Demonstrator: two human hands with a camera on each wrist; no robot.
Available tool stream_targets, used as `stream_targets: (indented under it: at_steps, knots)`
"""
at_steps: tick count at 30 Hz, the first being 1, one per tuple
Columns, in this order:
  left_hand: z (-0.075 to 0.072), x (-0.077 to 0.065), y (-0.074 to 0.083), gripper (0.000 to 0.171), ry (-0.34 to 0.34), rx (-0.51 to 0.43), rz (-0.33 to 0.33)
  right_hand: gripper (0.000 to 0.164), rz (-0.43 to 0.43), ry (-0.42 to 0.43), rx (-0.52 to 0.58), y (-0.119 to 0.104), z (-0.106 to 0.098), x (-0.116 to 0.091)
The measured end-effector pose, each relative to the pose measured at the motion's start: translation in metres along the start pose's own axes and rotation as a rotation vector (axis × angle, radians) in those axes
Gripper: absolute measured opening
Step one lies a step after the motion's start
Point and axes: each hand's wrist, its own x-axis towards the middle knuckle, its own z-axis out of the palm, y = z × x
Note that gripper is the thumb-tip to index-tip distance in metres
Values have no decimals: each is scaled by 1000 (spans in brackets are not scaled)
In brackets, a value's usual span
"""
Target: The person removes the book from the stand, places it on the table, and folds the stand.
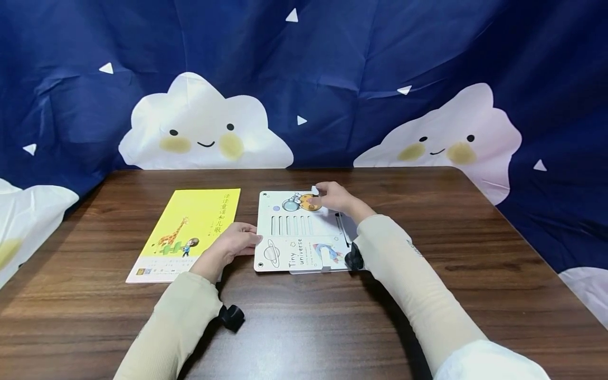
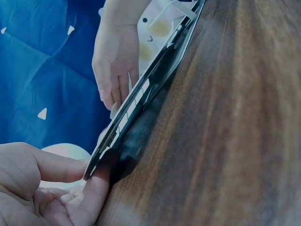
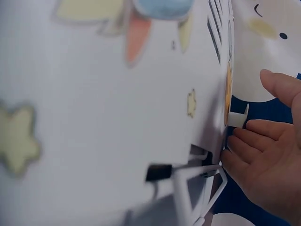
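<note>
A white book stand (image 1: 304,240) printed with planets, an astronaut and "Tiny universe" lies nearly flat on the table. My left hand (image 1: 237,241) pinches its left edge, thumb above and fingers beneath, as the left wrist view shows. That view also shows a gap between the tabletop and the stand's raised edge (image 2: 127,110). At the far right corner is my right hand (image 1: 338,199), its fingers fairly straight beside a small white clip (image 3: 236,119). Whether they touch the clip I cannot tell. A white bent bracket (image 3: 183,193) shows near the stand's side.
Left of the stand, a yellow children's book (image 1: 195,221) lies on the brown wooden table (image 1: 294,327), partly behind my left hand. A blue curtain (image 1: 328,63) with smiling clouds hangs behind the table's far edge.
</note>
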Motion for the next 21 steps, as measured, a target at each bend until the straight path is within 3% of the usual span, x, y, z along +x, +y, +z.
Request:
stream_targets:
  at_steps: [9, 13, 16, 21]
  knots:
    - [-2, -3, 6, 21, 59, 39, 46, 62, -88, -21, -77, -14, -8, -16]
    - [-7, -4, 11, 20, 87, 114, 73, 62, -111, -28, -124, -21, -13, -26]
    - [-12, -7, 18, 22, 139, 286, 103, 62, -121, -23, -156, -25, -18, -34]
    - [-18, -12, 33, 40, 270, 661, 232, 61, -166, 22, -231, -27, -24, -46]
